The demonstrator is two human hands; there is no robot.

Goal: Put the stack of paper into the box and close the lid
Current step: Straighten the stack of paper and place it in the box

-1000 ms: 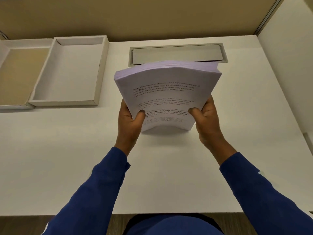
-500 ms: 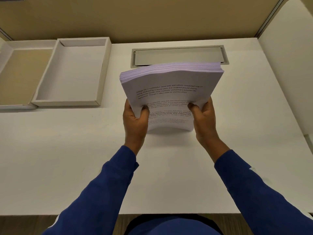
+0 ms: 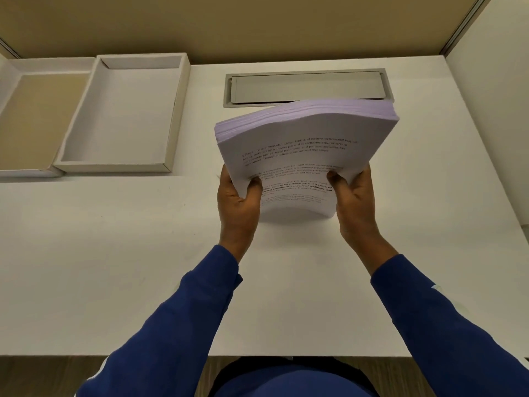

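Observation:
A thick stack of printed paper [image 3: 303, 144] stands tilted on its near edge at the middle of the white desk [image 3: 114, 253], its far end raised and bowed. My left hand [image 3: 237, 202] grips its near left corner, thumb on top. My right hand [image 3: 355, 202] grips the near right corner the same way. The open box [image 3: 177, 116], shallow, with pale cream walls and nothing inside, lies at the back left, apart from the stack. Its lid [image 3: 17, 173] lies upside down just left of the box, touching it.
A grey cable-tray cover [image 3: 306, 84] is set into the desk right behind the stack. Beige partition walls close off the back and right. The desk's front edge runs near my body.
The stack has dropped a little lower and its left far corner has dipped, so it bows more. Both hands keep their grip. The box and lid have not moved.

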